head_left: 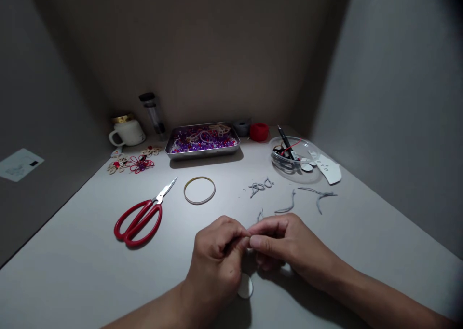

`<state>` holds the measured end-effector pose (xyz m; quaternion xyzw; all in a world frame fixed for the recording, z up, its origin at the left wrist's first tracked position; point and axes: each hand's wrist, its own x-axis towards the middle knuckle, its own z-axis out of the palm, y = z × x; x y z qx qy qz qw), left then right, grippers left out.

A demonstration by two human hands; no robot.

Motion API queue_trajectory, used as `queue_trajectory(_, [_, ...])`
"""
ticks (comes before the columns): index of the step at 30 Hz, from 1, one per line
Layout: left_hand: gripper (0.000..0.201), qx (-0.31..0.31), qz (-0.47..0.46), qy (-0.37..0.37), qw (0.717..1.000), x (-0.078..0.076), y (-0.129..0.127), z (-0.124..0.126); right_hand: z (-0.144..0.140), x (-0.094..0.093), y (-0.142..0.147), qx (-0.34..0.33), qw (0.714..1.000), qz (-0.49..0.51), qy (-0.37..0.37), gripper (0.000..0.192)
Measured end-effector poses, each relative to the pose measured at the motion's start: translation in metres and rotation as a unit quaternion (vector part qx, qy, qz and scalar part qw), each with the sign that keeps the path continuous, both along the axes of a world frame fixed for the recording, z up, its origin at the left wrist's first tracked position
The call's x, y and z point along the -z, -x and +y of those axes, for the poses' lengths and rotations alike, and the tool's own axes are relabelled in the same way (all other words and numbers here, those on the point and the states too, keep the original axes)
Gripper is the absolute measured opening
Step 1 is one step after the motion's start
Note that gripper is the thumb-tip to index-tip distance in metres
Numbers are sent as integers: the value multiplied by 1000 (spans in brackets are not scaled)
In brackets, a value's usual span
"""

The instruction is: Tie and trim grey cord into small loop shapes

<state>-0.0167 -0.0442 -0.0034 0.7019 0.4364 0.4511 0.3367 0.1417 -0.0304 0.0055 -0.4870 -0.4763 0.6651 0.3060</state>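
The left hand (217, 252) and right hand (285, 244) are brought together low over the table (72, 271), fingertips meeting. Both are pinched nearly closed on a short grey cord (259, 216), of which only an end is seen, sticking up just behind the fingers; the rest is hidden between them. A small white disc (246, 286) is seen under the left hand; whether it is held cannot be told.

More grey cord pieces (289, 201) are scattered just beyond the hands. A yellow ring (199, 190) lies further back, with red scissors (139, 215) to its left, well apart from the hands. At the rear a metal tray (202, 151) of purple and red beads is placed, beside a red spool (259, 131), a clear bowl (291, 165) of tools, a mug (127, 131) and finished flowers (135, 162).
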Motion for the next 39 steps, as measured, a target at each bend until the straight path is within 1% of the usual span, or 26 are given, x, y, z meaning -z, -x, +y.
queue_trajectory(2, [20, -7, -5, -4, 1000, 1, -1, -1, -2, 0, 2, 17, 1000, 3, 18, 23])
queue_trajectory(4, [20, -9, -9, -9, 1000, 1, -2, -3, -2, 1, 3, 18, 999, 18, 29, 21])
queue_trajectory(7, [20, 7, -19, -16, 1000, 1, -2, -3, -1, 4, 0, 13, 998, 57, 28, 21])
queue_trajectory(9, [18, 3, -20, -35, 999, 0, -1, -1, 1, 6, -2, 20, 997, 74, 27, 22])
queue_trajectory(11, [17, -30, -5, -54, 998, -2, 4, 3, 2, 8, -3, 42, 995, 85, 32, 21])
queue_trajectory(15, [14, -154, 44, -68, 985, -9, 23, 23, 3, 9, -3, 76, 991, 99, 38, 19])
queue_trajectory(17, [15, -185, 94, -100, 973, -11, 37, 36, 3, 9, -2, 75, 992, 99, 35, 19])
queue_trajectory(19, [18, -187, 177, -129, 958, -12, 51, 48, 3, 9, -2, 73, 992, 98, 32, 19])
queue_trajectory(21, [22, -164, 291, -135, 933, -11, 64, 57, 2, 8, -3, 70, 993, 96, 27, 19])
queue_trajectory(23, [26, -121, 396, -135, 900, -10, 74, 64, 2, 9, -3, 65, 993, 96, 20, 20])
queue_trajectory(24, [26, -102, 429, -135, 887, -9, 77, 66, 2, 9, -4, 61, 993, 95, 15, 20])
queue_trajectory(26, [27, -76, 456, -135, 876, -6, 81, 68, 1, 10, -5, 52, 994, 91, -1, 21])
queue_trajectory(29, [26, -60, 451, -131, 881, -4, 82, 70, 0, 13, -5, 37, 996, 64, -41, 22])
queue_trajectory(31, [25, -55, 436, -129, 889, -3, 81, 70, -1, 13, -5, 26, 997, 41, -62, 23])
queue_trajectory(33, [23, -53, 411, -125, 901, -4, 77, 67, -2, 13, -4, 21, 997, 20, -75, 23])
queue_trajectory(35, [18, -55, 375, -117, 918, -5, 70, 61, -4, 14, -3, 30, 995, -6, -97, 24])
queue_trajectory(37, [13, -62, 333, -104, 935, -4, 59, 51, -6, 16, -1, 48, 986, -43, -153, 22])
queue_trajectory(39, [14, -67, 283, -75, 954, -3, 46, 40, -9, 18, 0, 66, 965, -80, -240, 18])
